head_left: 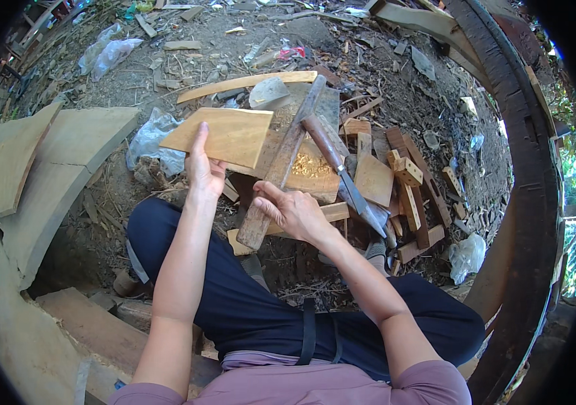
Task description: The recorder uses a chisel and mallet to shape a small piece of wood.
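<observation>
My left hand (205, 167) pinches a flat, light-brown wooden board (224, 133) by its near edge, thumb on top and fingers beneath. The board is tilted above the work block. My right hand (295, 214) is closed around a long, worn wooden bar (288, 150) near its thicker lower end; its far end reaches past the block. Just right of the bar lies a broad-bladed knife (354, 196) with a dark wooden handle, its blade pointing toward my feet. Wood shavings (310, 166) cover part of the wooden block (311, 183) under the bar.
A curved wooden strip (244, 84) and a grey stone (269, 92) sit behind the board. Cut wood pieces (409, 172) pile up at the right. Large planks (65, 145) lean at the left; a dark curved beam (521, 169) rises at the right. Plastic bags (156, 142) litter the ground.
</observation>
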